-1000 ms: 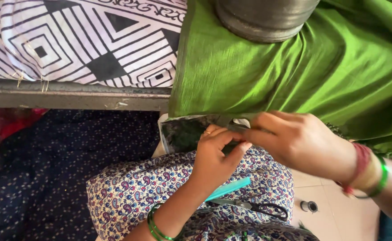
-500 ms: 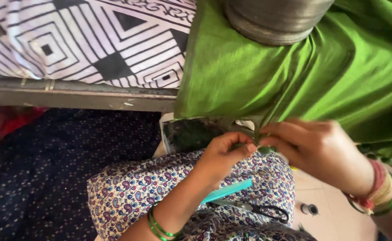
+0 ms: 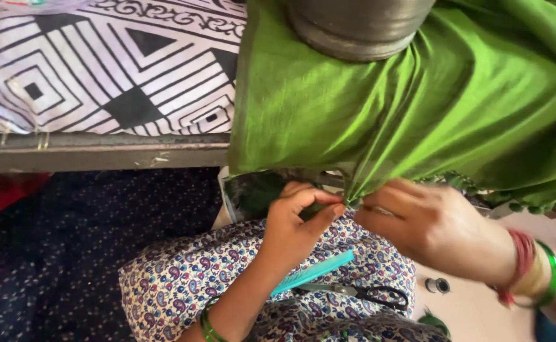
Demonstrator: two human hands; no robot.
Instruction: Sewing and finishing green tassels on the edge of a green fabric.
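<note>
A bed or bench runs across the top, covered by a sheet [image 3: 100,69] printed in black-and-white geometric diamonds, with a worn grey metal frame rail [image 3: 94,151] along its edge. Below the rail lies dark navy dotted cloth [image 3: 81,247], with a patch of red [image 3: 2,193] at far left. Pale floor [image 3: 474,310] shows at lower right. The light is soft daylight.

Patterned bed [image 3: 100,69], green cloth [image 3: 417,120], steel pot [image 3: 360,25]
</note>
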